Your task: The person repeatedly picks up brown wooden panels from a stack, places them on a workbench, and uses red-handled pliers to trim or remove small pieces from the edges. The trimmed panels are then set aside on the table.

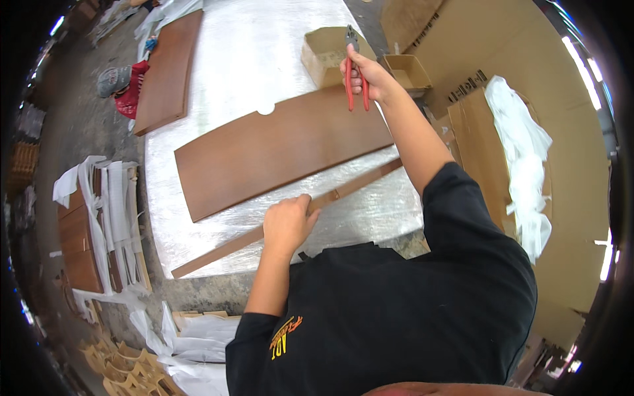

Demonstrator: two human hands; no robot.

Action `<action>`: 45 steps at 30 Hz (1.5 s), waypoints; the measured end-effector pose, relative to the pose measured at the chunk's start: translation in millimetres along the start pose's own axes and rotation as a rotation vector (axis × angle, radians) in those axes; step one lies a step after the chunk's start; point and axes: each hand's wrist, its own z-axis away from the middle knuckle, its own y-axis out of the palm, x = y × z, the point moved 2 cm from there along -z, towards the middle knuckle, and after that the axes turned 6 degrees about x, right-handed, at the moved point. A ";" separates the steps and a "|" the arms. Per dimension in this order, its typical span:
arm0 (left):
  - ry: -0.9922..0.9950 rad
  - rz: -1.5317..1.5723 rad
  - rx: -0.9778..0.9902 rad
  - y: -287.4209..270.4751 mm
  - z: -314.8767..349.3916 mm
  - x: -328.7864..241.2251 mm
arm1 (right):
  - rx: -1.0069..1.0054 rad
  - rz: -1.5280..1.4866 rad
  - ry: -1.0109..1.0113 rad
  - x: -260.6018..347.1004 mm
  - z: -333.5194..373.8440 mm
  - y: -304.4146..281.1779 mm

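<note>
My right hand [367, 78] is raised at the far right of the table, closed round a pair of pliers [352, 41] with red handles, jaws pointing away from me. My left hand [286, 224] grips a long, narrow brown wooden strip [228, 251] along the table's near side. The strip slants up to the right, and a small mark or notch shows on it just right of my hand. Beyond it lies a wide brown wooden panel [284, 145] with a small rounded cutout in its far edge. My left fingers are partly hidden behind the hand.
The table [231, 59] is wrapped in shiny plastic film. Open cardboard boxes [321, 59] stand at the far right. Another brown panel [173, 69] lies at the far left, near a person in a cap [114, 80]. Wrapped panels [119, 218] stand left; white foam [518, 158] hangs right.
</note>
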 end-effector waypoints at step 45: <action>0.103 -0.008 -0.051 -89.5 172.3 132.7 | -0.474 0.716 0.476 -289.3 238.2 387.5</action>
